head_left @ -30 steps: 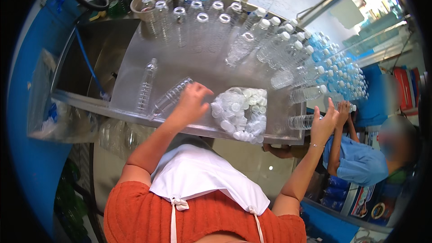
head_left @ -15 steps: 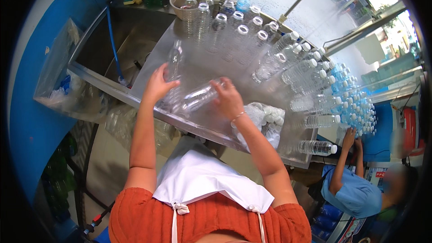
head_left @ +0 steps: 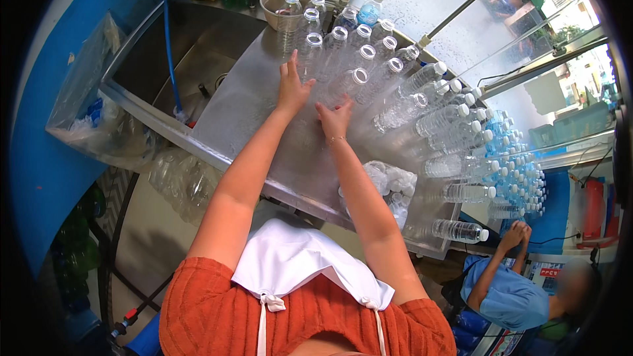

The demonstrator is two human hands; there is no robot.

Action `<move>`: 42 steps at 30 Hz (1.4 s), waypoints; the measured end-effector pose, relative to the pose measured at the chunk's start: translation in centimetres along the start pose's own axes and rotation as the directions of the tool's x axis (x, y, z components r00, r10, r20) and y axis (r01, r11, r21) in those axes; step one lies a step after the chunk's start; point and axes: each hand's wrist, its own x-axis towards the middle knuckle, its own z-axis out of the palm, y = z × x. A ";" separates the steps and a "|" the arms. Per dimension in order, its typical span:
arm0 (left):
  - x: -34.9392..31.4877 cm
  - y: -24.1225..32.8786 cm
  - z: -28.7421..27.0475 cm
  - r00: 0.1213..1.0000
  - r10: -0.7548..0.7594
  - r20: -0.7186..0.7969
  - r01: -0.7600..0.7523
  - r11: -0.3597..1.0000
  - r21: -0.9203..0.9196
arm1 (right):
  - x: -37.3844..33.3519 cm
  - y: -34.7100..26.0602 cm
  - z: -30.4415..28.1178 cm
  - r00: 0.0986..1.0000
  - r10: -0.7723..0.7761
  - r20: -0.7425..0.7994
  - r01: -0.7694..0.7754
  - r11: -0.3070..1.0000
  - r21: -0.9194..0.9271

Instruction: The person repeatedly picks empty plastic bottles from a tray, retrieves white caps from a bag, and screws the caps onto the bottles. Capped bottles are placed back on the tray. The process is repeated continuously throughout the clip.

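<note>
Clear, uncapped plastic bottles stand in a cluster on a steel counter (head_left: 231,115). My left hand (head_left: 292,89) is curved round the lower part of an upright bottle (head_left: 312,42) at the cluster's near left, thumb on its near side. Just right of it, my right hand (head_left: 335,120) has thumb and fingers on either side of the base of another upright bottle (head_left: 356,79). That bottle tilts toward the right in the picture. How firmly the fingers press is hard to make out through the clear plastic.
Left of the counter is a steel sink (head_left: 142,39) with a blue hose (head_left: 167,59). A bowl (head_left: 267,6) stands behind. Capped bottles (head_left: 471,192) line the right side, near a bag of white caps (head_left: 395,181). A person in a blue shirt (head_left: 508,293) handles bottles at far right.
Both hands have moved forward and right with the two bottles, which were tilted near the counter's front edge. They now stand upright at the cluster's near side.
</note>
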 end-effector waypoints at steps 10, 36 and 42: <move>-0.3 -1.1 0.8 0.997 0.068 -0.029 -0.068 0.998 0.009 | 0.8 -3.1 0.8 0.996 -0.086 0.030 0.089 0.985 -0.150; -18.9 11.8 4.8 0.546 0.090 0.833 -0.225 0.973 0.042 | -13.7 3.9 -25.8 0.954 0.091 0.287 0.142 0.706 -0.694; -18.9 10.1 5.8 0.644 0.102 0.759 0.027 0.987 -0.156 | -14.1 4.2 -26.2 0.980 -0.003 0.197 0.119 0.804 -0.583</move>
